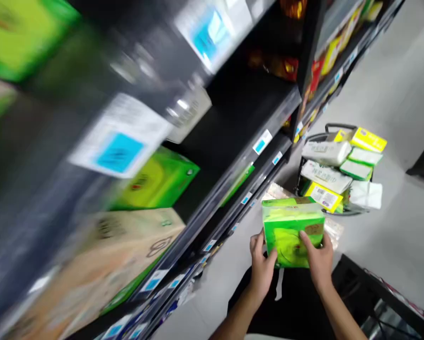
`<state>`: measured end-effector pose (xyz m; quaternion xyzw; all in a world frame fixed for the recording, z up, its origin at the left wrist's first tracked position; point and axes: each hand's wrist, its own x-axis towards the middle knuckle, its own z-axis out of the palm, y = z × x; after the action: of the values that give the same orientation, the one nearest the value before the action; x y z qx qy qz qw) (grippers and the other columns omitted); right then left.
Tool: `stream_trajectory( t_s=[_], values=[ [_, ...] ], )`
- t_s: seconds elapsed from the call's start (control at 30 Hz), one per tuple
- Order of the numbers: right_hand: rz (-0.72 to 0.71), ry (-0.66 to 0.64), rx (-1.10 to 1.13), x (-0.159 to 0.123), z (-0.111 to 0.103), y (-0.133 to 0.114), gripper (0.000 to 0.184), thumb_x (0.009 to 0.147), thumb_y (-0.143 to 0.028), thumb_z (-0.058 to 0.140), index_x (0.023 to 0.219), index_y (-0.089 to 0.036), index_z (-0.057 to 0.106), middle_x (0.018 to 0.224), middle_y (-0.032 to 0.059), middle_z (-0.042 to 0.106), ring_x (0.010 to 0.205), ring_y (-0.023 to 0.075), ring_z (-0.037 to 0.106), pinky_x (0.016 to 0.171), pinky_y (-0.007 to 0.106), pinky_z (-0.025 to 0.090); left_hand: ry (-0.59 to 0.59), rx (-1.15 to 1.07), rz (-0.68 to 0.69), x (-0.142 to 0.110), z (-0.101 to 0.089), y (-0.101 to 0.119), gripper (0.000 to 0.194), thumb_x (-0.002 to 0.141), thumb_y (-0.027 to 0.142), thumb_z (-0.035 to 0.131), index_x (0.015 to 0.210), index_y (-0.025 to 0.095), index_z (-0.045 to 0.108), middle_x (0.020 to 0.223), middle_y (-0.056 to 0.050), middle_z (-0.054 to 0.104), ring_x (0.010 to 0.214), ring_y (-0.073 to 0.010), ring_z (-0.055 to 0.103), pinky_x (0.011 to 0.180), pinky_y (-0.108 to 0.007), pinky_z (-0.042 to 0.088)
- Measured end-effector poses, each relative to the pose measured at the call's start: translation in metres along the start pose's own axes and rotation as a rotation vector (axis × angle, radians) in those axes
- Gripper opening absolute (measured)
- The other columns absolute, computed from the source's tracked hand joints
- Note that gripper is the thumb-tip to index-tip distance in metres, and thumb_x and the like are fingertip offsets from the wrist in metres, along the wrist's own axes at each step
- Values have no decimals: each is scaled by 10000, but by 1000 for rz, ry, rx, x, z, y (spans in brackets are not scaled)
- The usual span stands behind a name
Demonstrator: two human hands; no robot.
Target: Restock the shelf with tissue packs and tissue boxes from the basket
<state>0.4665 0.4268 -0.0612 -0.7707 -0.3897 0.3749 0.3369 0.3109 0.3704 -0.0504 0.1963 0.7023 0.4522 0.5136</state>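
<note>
A bright green, plastic-wrapped tissue pack (pixel 292 231) is held up in front of my body, over the floor. My left hand (pixel 261 257) grips its left side, thumb on the front face. On the opposite side my right hand (pixel 318 255) holds it, the thumb pressed against the front near a brown patch. Fingers of both hands are partly hidden behind the pack. Just beyond it stands a black basket (pixel 300 177) heaped with white, green and yellow packs, among them a white pack (pixel 326 175) and a yellow-and-white pack (pixel 323 196).
Dark shelving (pixel 233 156) with blue-and-white price tags runs diagonally along my left. On it sit a green pack (pixel 162 177) and a beige pack (pixel 127 255), blurred. Grey floor (pixel 403 94) stretches to the right. A black-framed object (pixel 382 293) stands at the lower right.
</note>
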Motion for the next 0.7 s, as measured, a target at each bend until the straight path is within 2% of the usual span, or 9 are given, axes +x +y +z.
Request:
stream_trajectory(
  t_s=[0.1,0.17,0.27,0.3,0.37,0.43,0.57,0.7],
  values=[
    [9,-1,121,-20,-31,-52,527,671,-686,779,923,-231,694,874,74,732,803,297,672,700,401,548,-45,72,197,-36,-17,42,517,824,270,679,1340,239,693,1174,-116,571,1230,-302,579,1143,-439,453],
    [-3,-15,169,-28,-53,-83,543,665,-688,784,937,-226,697,895,78,743,801,295,679,664,383,550,-92,98,302,-58,-25,68,565,839,301,715,1401,252,673,1344,-151,540,1374,-342,501,1226,-476,375],
    [-35,-93,295,-42,-79,-128,576,692,-678,796,1033,-223,703,1012,86,757,834,286,693,644,357,550,-173,99,408,-80,-38,102,695,832,410,788,1486,260,606,1675,-131,287,1575,-399,247,1303,-509,246],
    [-48,-130,335,-48,-85,-141,582,709,-671,799,1070,-225,704,1045,82,755,844,275,693,650,347,549,-210,85,436,-84,-44,111,762,832,459,795,1528,259,557,1717,-113,224,1599,-400,191,1312,-512,223],
    [-102,-186,377,-62,-93,-165,571,739,-658,802,1101,-225,711,1051,65,745,864,252,680,680,329,541,-270,51,496,-88,-57,127,873,843,544,777,1598,254,449,1736,-104,211,1612,-383,164,1322,-506,196],
    [-180,-222,381,-78,-98,-182,543,760,-657,797,1079,-225,720,997,44,731,888,239,657,725,322,531,-289,38,562,-91,-70,138,921,848,595,758,1623,255,395,1733,-103,233,1614,-365,169,1331,-491,161],
    [-315,-238,329,-109,-111,-203,527,803,-720,719,965,-219,713,886,26,674,872,227,601,767,329,493,-245,13,653,-101,-92,157,825,896,593,708,1603,281,420,1731,-88,244,1614,-342,185,1329,-476,160],
    [-454,-218,212,-133,-131,-224,607,826,-814,606,846,-213,684,875,33,615,883,226,567,786,337,443,-314,-153,616,-120,-107,187,715,949,524,670,1593,322,432,1715,-46,319,1601,-317,244,1321,-449,209]
  ],
)
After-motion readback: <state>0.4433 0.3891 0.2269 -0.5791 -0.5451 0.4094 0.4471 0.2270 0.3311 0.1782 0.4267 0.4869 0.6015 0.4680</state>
